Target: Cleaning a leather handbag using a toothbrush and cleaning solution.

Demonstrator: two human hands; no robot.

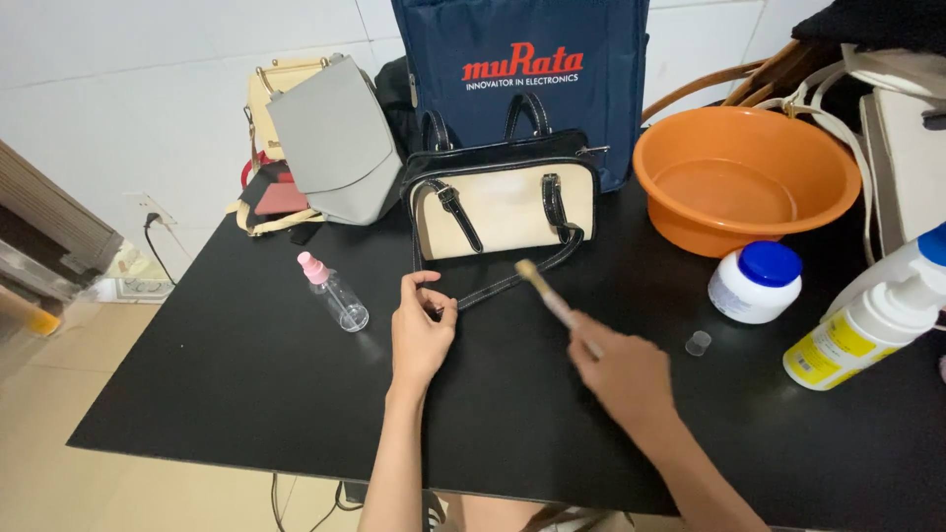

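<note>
Handbag (503, 209): cream, black-trimmed; looks soft, light; I take it by the strap (493, 286)
Left hand (421, 335): pinching strap
Right hand (623, 372): closed around brush (544, 294)

Even, fairly bright indoor light falls from above, so the black table (246, 394) shows only a dull sheen near the small spray bottle (335, 293), which casts a faint, short shadow. The right hand (626, 372) and its brush (548, 294) are smeared by motion blur. Beside the table, wall lines bow slightly toward the frame edges.
</note>
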